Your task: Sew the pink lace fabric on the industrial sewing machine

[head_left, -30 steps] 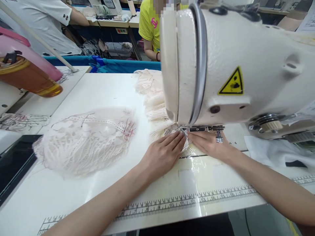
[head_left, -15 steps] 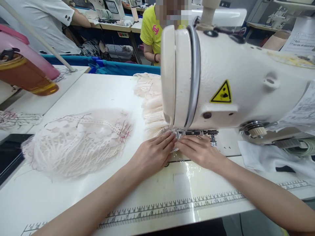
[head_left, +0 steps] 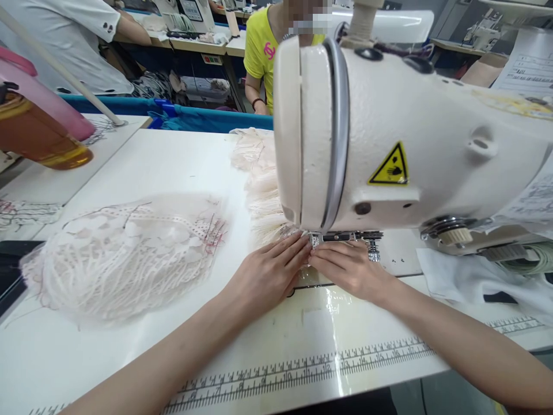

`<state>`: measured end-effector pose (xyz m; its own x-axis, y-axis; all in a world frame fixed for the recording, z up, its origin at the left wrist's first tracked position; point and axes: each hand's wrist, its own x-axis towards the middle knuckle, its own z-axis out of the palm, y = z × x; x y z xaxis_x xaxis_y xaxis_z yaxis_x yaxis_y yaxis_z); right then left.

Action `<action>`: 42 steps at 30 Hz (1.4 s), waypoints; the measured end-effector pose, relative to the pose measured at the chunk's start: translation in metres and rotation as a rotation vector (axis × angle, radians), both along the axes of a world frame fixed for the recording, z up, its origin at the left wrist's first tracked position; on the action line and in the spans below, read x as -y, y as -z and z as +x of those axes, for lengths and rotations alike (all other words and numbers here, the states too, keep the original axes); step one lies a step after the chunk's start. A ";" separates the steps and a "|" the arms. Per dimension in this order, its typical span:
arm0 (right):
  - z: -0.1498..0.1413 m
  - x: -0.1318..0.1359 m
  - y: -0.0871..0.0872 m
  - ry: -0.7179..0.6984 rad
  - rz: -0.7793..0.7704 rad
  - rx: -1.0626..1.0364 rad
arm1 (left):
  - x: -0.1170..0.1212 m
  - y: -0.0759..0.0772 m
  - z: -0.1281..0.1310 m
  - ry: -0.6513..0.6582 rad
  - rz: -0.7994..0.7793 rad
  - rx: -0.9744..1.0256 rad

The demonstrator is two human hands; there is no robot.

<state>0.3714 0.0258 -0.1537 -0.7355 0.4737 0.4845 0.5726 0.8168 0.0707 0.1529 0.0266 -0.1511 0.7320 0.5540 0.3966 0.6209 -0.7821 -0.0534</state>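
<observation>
Gathered cream lace fabric (head_left: 262, 199) runs along the left side of the white sewing machine (head_left: 380, 109) down to the needle area. My left hand (head_left: 272, 268) rests over its near end, fingers straight and close together, thumb tucked low. From the right, my right hand (head_left: 349, 268) meets it, fingers bent and pressed together at the lace edge. Both sets of fingertips are close by the metal presser foot (head_left: 316, 239). The fabric under my fingers is mostly hidden. Another lace piece (head_left: 125, 265) with loose dark and red threads lies to the left.
A printed ruler (head_left: 302, 372) follows the table's front edge. On the left are an amber drink cup (head_left: 41, 132), a pink bottle (head_left: 52, 98) and a dark flat device (head_left: 11, 271). White cloth (head_left: 466, 282) lies at right. Across the table is a person in a yellow shirt (head_left: 261, 55).
The view has shifted slightly, so the lace piece and cup appear farther left. Both hands stay at the presser foot, with the fingertips only slightly moved.
</observation>
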 end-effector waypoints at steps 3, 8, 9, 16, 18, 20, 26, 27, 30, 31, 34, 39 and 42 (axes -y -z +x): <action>-0.001 0.001 -0.001 0.002 0.030 -0.019 | 0.000 -0.001 0.000 -0.005 -0.007 -0.001; -0.001 -0.002 0.000 -0.022 0.020 -0.005 | 0.001 -0.003 0.003 -0.028 0.027 -0.015; -0.001 -0.002 0.001 -0.027 0.008 -0.006 | 0.001 -0.003 0.004 -0.031 0.036 -0.015; 0.000 -0.003 0.007 0.008 -0.076 -0.011 | 0.002 0.000 0.008 -0.058 0.055 -0.016; 0.000 -0.003 0.007 0.008 -0.077 -0.003 | 0.003 -0.001 0.009 -0.069 0.053 -0.017; 0.000 -0.005 0.006 0.010 -0.080 -0.005 | 0.004 -0.001 0.009 -0.079 0.049 -0.015; -0.003 -0.007 -0.004 0.053 -0.014 0.039 | 0.004 0.000 0.012 -0.114 0.055 -0.019; -0.004 -0.006 -0.005 0.086 0.016 0.042 | 0.004 0.000 0.012 -0.115 0.068 -0.020; -0.005 -0.002 -0.008 0.204 0.075 0.012 | 0.005 -0.001 0.013 -0.125 0.078 -0.035; -0.004 0.000 -0.008 0.233 0.090 0.003 | 0.005 -0.001 0.014 -0.130 0.075 -0.040; -0.002 0.001 -0.005 0.283 0.126 0.040 | 0.006 -0.001 0.013 -0.135 0.062 -0.058; 0.003 -0.004 0.003 0.254 -0.048 -0.041 | 0.008 -0.001 0.014 -0.143 0.047 -0.076; 0.005 -0.008 0.008 0.252 -0.116 -0.123 | 0.009 -0.002 0.014 -0.132 0.070 -0.066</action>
<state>0.3765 0.0337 -0.1616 -0.5270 0.6914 0.4942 0.7569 0.6463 -0.0971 0.1669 0.0179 -0.1488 0.6806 0.6196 0.3910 0.7111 -0.6871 -0.1491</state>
